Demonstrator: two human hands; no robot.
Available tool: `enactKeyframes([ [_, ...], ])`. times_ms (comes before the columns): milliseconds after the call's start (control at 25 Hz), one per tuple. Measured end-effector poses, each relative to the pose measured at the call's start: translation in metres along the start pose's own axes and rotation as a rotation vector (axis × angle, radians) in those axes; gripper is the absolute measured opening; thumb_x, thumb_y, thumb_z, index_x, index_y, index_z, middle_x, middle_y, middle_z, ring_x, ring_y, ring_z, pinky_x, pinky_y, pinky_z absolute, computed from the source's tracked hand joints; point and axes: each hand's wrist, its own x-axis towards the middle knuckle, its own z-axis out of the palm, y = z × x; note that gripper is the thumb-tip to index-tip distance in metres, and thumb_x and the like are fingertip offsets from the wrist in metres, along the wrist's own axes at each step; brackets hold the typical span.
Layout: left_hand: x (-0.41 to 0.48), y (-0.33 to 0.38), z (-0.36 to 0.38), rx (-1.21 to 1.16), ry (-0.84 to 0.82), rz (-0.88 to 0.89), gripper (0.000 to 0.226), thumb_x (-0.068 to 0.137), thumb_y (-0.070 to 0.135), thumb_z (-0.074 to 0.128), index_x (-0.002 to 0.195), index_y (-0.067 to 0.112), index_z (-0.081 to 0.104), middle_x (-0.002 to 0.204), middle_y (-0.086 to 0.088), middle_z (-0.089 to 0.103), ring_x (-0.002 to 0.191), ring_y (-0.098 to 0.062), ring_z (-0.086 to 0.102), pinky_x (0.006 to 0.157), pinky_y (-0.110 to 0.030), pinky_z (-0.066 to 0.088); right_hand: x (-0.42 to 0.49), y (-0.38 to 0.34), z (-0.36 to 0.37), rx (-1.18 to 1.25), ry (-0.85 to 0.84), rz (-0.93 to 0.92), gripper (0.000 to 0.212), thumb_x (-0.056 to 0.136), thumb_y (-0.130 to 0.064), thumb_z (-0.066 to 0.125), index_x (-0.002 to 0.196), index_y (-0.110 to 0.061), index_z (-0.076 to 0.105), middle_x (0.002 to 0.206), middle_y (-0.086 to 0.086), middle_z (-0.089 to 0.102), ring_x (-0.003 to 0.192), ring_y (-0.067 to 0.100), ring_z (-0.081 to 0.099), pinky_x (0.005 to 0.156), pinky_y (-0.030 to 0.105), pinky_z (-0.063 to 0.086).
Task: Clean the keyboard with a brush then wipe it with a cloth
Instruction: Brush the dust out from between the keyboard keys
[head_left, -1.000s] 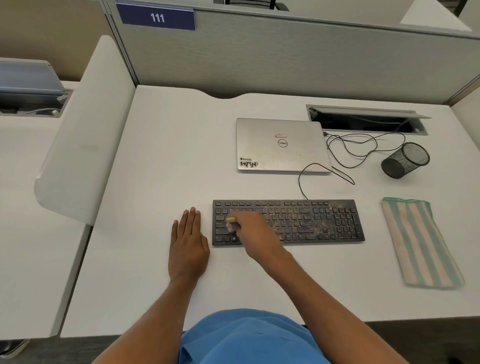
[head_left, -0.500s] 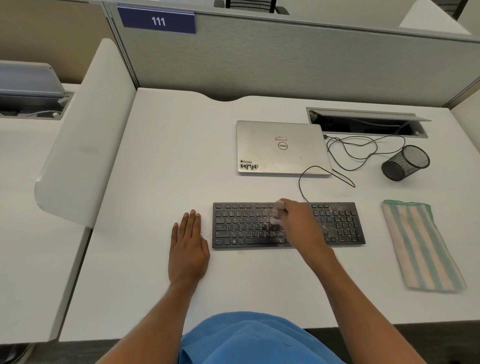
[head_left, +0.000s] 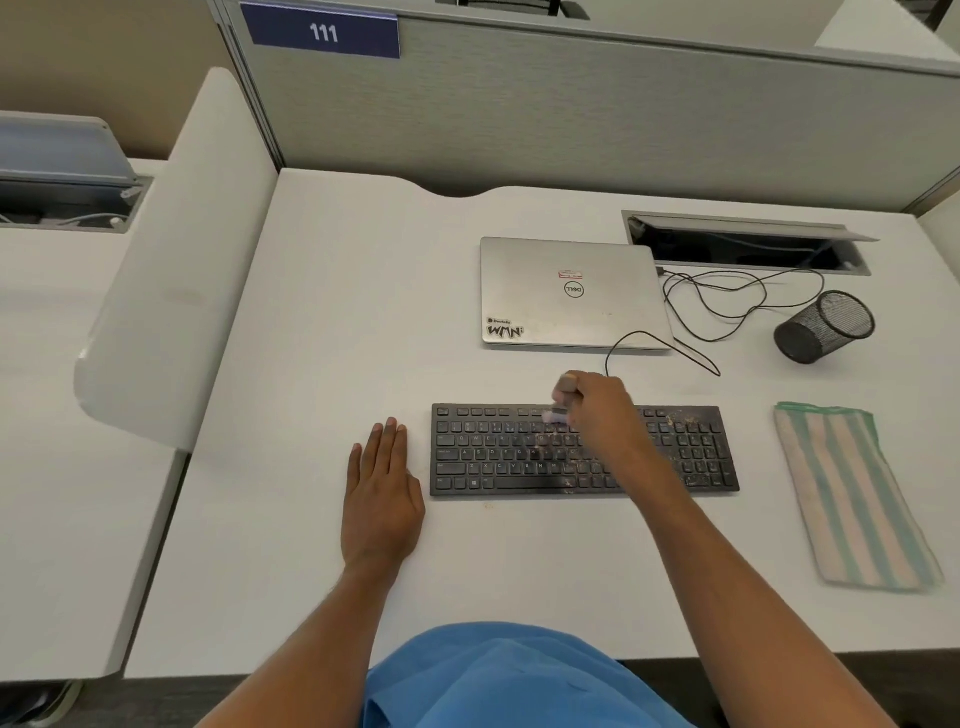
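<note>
A black keyboard (head_left: 498, 457) lies on the white desk, its right part speckled with pale dust. My right hand (head_left: 602, 410) grips a small brush (head_left: 561, 402) whose bristles touch the top key rows near the keyboard's middle; the brush is blurred. Left of the keyboard, my left hand (head_left: 382, 493) rests flat on the desk with straight fingers, close to the keyboard's edge. A green and beige striped cloth (head_left: 852, 493) lies folded on the desk to the right of the keyboard, apart from it.
A closed silver laptop (head_left: 571, 293) sits behind the keyboard, with black cables (head_left: 727, 301) looping to an open cable hatch (head_left: 748, 244). A black mesh cup (head_left: 826, 327) lies on its side at the right. A grey partition (head_left: 571, 119) bounds the desk's back.
My right hand has swept the brush from the keyboard's left end rightward to its middle and up to the top rows. The left hand has stayed put.
</note>
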Motion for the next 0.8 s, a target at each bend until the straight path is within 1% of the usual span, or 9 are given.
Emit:
enactKeyframes([
  [160, 0.000, 0.000, 0.001, -0.002, -0.004, 0.001, 0.067, 0.098, 0.021, 0.029, 0.164, 0.008, 0.033, 0.172, -0.006, 0.029, 0.161, -0.021, 0.020, 0.132, -0.045, 0.012, 0.008, -0.011, -0.006, 0.060, 0.076, 0.032, 0.020, 0.102, -0.004, 0.049, 0.111, -0.009, 0.067, 0.099, -0.002, 0.069, 0.091, 0.015, 0.072, 0.073, 0.018, 0.061],
  [280, 0.000, 0.001, -0.001, -0.001, -0.008, 0.001, 0.067, 0.098, 0.021, 0.028, 0.164, 0.009, 0.032, 0.172, -0.006, 0.029, 0.161, -0.020, 0.019, 0.133, -0.043, 0.008, 0.014, -0.037, 0.018, 0.111, -0.003, -0.015, 0.017, 0.102, -0.006, 0.052, 0.111, -0.004, 0.066, 0.092, -0.003, 0.067, 0.082, 0.010, 0.068, 0.078, 0.019, 0.061],
  [400, 0.000, 0.001, -0.003, 0.004, -0.005, -0.002, 0.067, 0.098, 0.022, 0.028, 0.164, 0.009, 0.031, 0.173, -0.005, 0.028, 0.162, -0.020, 0.018, 0.133, -0.041, 0.005, 0.015, -0.052, 0.041, -0.015, -0.111, -0.041, 0.014, 0.099, -0.001, 0.051, 0.099, 0.005, 0.063, 0.084, 0.004, 0.057, 0.072, 0.033, 0.061, 0.063, 0.016, 0.057],
  [440, 0.000, 0.001, -0.003, 0.006, -0.006, -0.001, 0.067, 0.098, 0.022, 0.027, 0.164, 0.009, 0.031, 0.173, -0.005, 0.027, 0.162, -0.020, 0.018, 0.133, -0.041, 0.005, 0.015, -0.053, 0.044, 0.010, -0.131, -0.022, 0.013, 0.095, 0.003, 0.049, 0.087, 0.005, 0.059, 0.082, 0.007, 0.052, 0.070, 0.042, 0.053, 0.070, 0.024, 0.061],
  [480, 0.000, 0.001, -0.002, 0.007, -0.007, 0.001, 0.067, 0.098, 0.022, 0.028, 0.165, 0.009, 0.031, 0.173, -0.005, 0.027, 0.162, -0.020, 0.018, 0.133, -0.041, 0.006, 0.018, -0.051, 0.044, 0.070, -0.155, 0.015, 0.016, 0.092, 0.006, 0.050, 0.079, 0.000, 0.056, 0.080, 0.007, 0.050, 0.067, 0.037, 0.051, 0.086, 0.039, 0.062],
  [560, 0.000, 0.001, -0.001, 0.002, -0.001, 0.001, 0.067, 0.098, 0.021, 0.028, 0.164, 0.009, 0.031, 0.173, -0.005, 0.027, 0.162, -0.020, 0.018, 0.133, -0.043, 0.008, 0.027, -0.041, 0.035, 0.104, -0.156, 0.054, 0.016, 0.091, 0.005, 0.059, 0.084, -0.009, 0.060, 0.084, 0.006, 0.060, 0.080, 0.025, 0.068, 0.095, 0.051, 0.057],
  [680, 0.000, -0.001, 0.001, -0.012, 0.003, -0.001, 0.067, 0.098, 0.021, 0.028, 0.164, 0.009, 0.032, 0.172, -0.005, 0.028, 0.161, -0.020, 0.020, 0.132, -0.045, 0.011, 0.030, -0.020, 0.005, 0.189, -0.024, 0.167, 0.013, 0.095, -0.007, 0.063, 0.106, -0.012, 0.066, 0.104, 0.006, 0.068, 0.098, 0.025, 0.072, 0.084, 0.041, 0.062],
  [760, 0.000, 0.000, 0.002, -0.010, 0.004, 0.005, 0.067, 0.098, 0.021, 0.028, 0.164, 0.009, 0.033, 0.172, -0.006, 0.029, 0.161, -0.021, 0.021, 0.132, -0.046, 0.013, 0.029, -0.007, -0.014, 0.040, 0.074, 0.159, 0.011, 0.100, -0.014, 0.053, 0.101, -0.021, 0.062, 0.103, 0.000, 0.066, 0.084, 0.011, 0.069, 0.067, 0.025, 0.062],
  [800, 0.000, 0.000, 0.002, -0.008, 0.003, 0.005, 0.067, 0.098, 0.021, 0.028, 0.164, 0.009, 0.033, 0.172, -0.006, 0.029, 0.161, -0.022, 0.021, 0.132, -0.046, 0.014, 0.029, -0.006, -0.019, -0.096, 0.101, 0.137, 0.016, 0.100, -0.014, 0.051, 0.095, -0.026, 0.059, 0.099, -0.003, 0.064, 0.077, 0.006, 0.065, 0.062, 0.025, 0.061],
])
